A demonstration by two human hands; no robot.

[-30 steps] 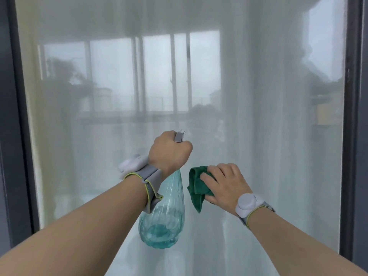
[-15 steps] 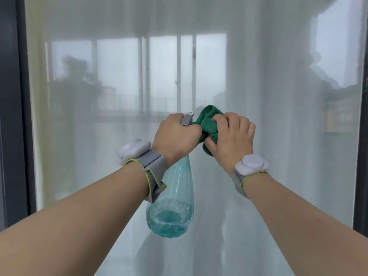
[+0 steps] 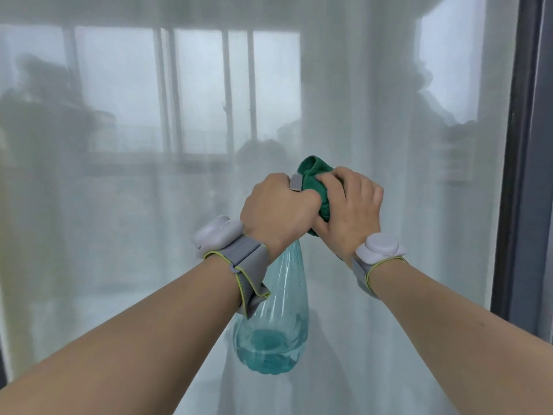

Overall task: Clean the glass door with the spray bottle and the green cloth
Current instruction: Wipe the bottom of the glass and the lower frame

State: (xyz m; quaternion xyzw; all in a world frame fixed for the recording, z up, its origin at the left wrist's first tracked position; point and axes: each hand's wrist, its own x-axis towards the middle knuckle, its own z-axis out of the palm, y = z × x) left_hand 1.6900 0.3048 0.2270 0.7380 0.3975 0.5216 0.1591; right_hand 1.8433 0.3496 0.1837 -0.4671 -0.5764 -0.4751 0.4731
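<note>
My left hand (image 3: 276, 212) grips the neck of a clear teal spray bottle (image 3: 273, 330), whose grey nozzle tip shows above my knuckles and whose body hangs below with some liquid at the bottom. Right beside it, my right hand (image 3: 350, 214) holds a bunched green cloth (image 3: 317, 172), which sits against the nozzle between both hands. The two hands touch each other in front of the glass door (image 3: 179, 115), at about mid-height. The bottle's trigger is hidden by my left hand.
A sheer white curtain hangs behind the glass and fills most of the view. The dark door frame (image 3: 520, 175) runs down the right edge. Reflections of windows and plants show in the glass.
My right hand rose with the cloth from beside the bottle's body up to the nozzle. Both hands have shifted right in view, and the right door frame has come closer.
</note>
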